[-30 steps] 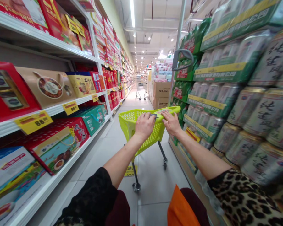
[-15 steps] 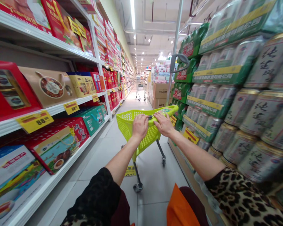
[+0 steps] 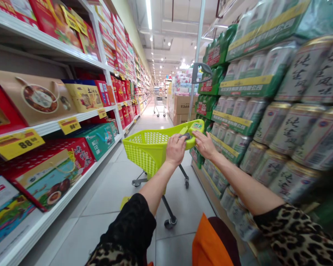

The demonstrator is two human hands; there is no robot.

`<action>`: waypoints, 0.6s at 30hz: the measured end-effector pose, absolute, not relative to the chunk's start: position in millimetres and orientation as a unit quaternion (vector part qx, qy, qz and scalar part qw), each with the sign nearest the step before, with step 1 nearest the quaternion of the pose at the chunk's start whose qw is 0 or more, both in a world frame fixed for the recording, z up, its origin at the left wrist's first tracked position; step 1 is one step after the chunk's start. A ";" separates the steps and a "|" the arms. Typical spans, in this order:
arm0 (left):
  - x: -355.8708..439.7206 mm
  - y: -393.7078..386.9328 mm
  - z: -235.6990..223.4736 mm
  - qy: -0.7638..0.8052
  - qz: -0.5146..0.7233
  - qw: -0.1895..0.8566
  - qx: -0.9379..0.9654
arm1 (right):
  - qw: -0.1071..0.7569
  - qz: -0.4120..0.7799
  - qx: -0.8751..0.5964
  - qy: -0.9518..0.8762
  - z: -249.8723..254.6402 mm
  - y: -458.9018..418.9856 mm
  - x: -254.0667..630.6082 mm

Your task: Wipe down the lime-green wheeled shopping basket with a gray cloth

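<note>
A lime-green shopping cart [image 3: 147,151] stands on the aisle floor, angled with its basket toward the left shelf. My left hand [image 3: 176,148] is closed over the near side of its handle, beside a small dark part. On the far side of the same handle, close to its round label, rests my right hand [image 3: 205,144], fingers curled onto the green rim. The undersides of both grips are hidden. No goods show through the part of the basket that I can see.
Shelves [image 3: 52,122] of boxed gifts with yellow price tags line the left. Stacked beer cans [image 3: 296,129] and green bottle packs [image 3: 208,85] rise close on the right. Ahead are cardboard boxes [image 3: 181,105] and a metal shopping cart [image 3: 159,105].
The green cart has turned, its basket swinging left and its handle end nearer the beer stacks. Both hands have stayed on the handle. The left shelf has slid leftward in view.
</note>
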State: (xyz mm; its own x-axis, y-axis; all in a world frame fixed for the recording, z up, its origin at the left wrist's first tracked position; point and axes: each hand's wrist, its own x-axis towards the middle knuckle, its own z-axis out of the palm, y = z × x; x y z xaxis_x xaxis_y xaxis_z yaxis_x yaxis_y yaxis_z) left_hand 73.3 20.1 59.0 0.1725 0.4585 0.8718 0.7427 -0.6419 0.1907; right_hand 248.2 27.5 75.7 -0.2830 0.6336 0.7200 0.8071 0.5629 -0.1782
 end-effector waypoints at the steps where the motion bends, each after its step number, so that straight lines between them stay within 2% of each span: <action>1: 68.7 26.0 55.2 -0.412 -0.510 0.132 -0.743 | 0.387 -0.114 -0.451 -0.796 76.7 22.1 250.6; 6: 42.4 51.3 40.8 -0.466 -0.507 0.083 -0.720 | 0.354 -0.138 -0.468 -0.797 87.5 3.2 254.0; 10: 52.7 47.7 39.7 -0.429 -0.505 0.094 -0.743 | 0.311 -0.212 -0.439 -0.816 92.1 -3.3 230.0; 14: 67.8 46.3 37.6 -0.392 -0.487 0.112 -0.772 | 0.280 -0.258 -0.452 -0.807 79.6 -8.1 202.6; 18: 48.5 61.7 24.7 -0.455 -0.463 0.080 -0.757 | 0.253 -0.281 -0.486 -0.788 66.0 -9.8 209.3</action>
